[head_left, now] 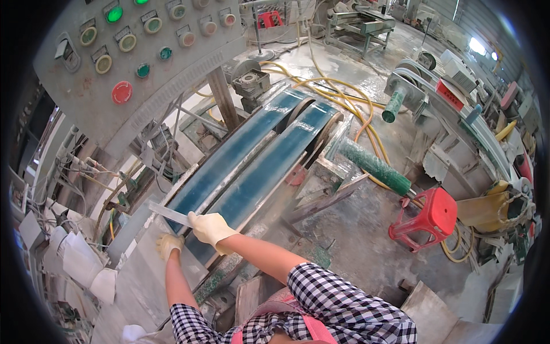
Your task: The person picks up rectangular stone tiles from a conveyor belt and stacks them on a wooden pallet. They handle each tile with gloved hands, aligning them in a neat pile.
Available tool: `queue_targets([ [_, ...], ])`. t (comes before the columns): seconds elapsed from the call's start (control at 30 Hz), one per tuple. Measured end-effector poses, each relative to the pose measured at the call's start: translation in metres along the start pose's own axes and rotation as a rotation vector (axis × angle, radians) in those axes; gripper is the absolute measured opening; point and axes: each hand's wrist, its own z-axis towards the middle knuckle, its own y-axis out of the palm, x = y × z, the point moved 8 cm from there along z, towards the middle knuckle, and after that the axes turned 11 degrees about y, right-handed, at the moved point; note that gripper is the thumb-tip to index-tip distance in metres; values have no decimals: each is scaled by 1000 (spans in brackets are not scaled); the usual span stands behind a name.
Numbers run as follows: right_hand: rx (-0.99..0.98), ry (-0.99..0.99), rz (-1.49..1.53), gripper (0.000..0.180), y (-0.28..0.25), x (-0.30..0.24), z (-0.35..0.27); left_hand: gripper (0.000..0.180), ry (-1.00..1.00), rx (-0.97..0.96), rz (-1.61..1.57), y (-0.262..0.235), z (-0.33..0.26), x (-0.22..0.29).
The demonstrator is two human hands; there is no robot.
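Note:
Gloved in pale rubber, my right hand (211,229) is closed on one end of a thin whitish flat strip (169,215). The strip points left across the near end of two blue conveyor belts (243,198). Its material is not clear. My left hand (169,245), in a similar glove, rests just below the strip on the edge of a grey metal plate (143,265). Its fingers look laid out on the surface, with nothing visible in them.
A control panel (146,54) with several buttons hangs at the upper left. Beside the belts stick out a green roller (375,166) and a red plastic stool (429,215). Yellow hoses (349,94) lie across the wet floor. White pieces (83,261) are piled at the left.

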Motion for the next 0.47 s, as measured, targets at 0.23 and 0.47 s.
queue_targets([
  [0.23,-31,26,74,32,-1,6,3,31,422,164,-418,-35,28,-51],
  [0.47,-15,-108,-7,52,-7,3,5,35,212,198,-1276,19,42,-29],
])
